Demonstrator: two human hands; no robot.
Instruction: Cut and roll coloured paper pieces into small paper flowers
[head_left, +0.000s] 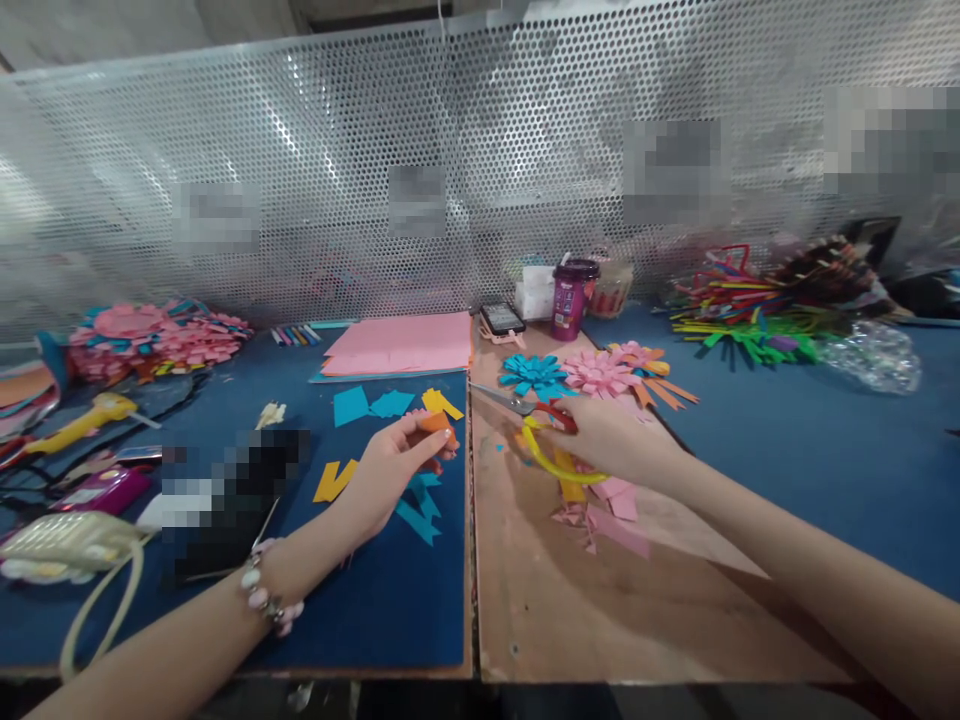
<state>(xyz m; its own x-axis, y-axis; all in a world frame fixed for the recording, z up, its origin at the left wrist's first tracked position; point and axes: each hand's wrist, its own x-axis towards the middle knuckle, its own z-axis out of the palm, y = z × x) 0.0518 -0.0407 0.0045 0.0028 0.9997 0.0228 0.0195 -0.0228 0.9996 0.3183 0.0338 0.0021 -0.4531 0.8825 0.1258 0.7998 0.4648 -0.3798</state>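
Observation:
My left hand (386,470) pinches a small piece of orange paper (437,424) between thumb and fingers above the blue table half. My right hand (611,435) is closed on scissors (514,402) with red and yellow handles; their blades point left towards the orange paper, apart from it. Yellow paper pieces (330,482) and notched blue strips (420,508) lie around my left hand. Behind my right hand are a blue paper flower (534,374) and a pink paper flower (600,370). Pink paper scraps (619,530) lie beneath it, partly hidden.
Pink paper sheets (409,342) lie stacked at the back. A purple cup (571,305) and a phone (502,320) stand by the perforated metal panel (337,180). To the left are a yellow glue gun (90,425) and a pile of paper flowers (157,340); colourful sticks (742,300) lie right.

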